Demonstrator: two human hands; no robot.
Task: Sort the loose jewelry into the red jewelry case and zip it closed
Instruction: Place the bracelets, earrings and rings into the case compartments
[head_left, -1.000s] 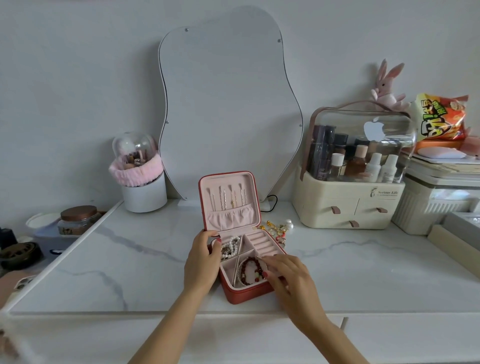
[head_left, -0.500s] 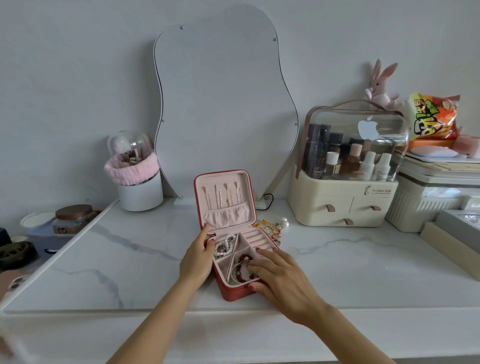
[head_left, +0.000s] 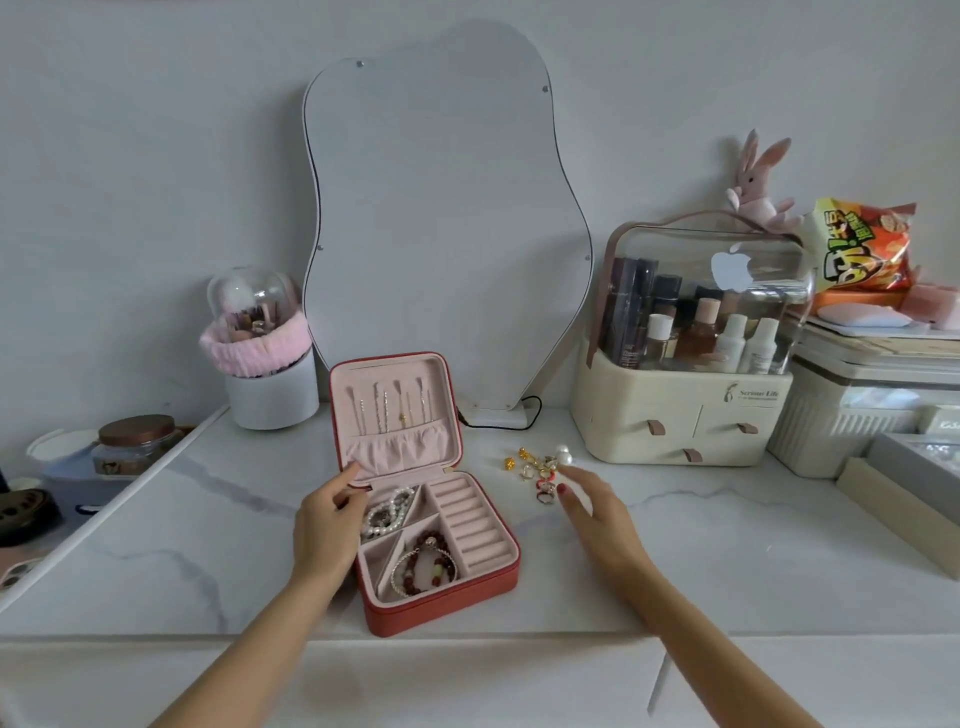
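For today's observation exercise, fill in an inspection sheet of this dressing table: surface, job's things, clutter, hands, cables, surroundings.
Surface: white marble-look tabletop.
Job's things: red jewelry case open, lid upright, bracelets in two compartments, ring slots bare; loose rings and earrings on the table right of it.
Clutter: cosmetics organizer, brush holder, snack bag, plush rabbit.
Hands: left hand touches the case's left edge; right hand open, reaching toward the loose pieces.
Cables: black cable at the mirror base.
Surroundings: mirror against a white wall.

The scene is seen from a single head-worn wide-angle camera, aimed forward and downward over a marble tabletop (head_left: 156, 525) toward the wall. Both forearms are framed close at the bottom edge.
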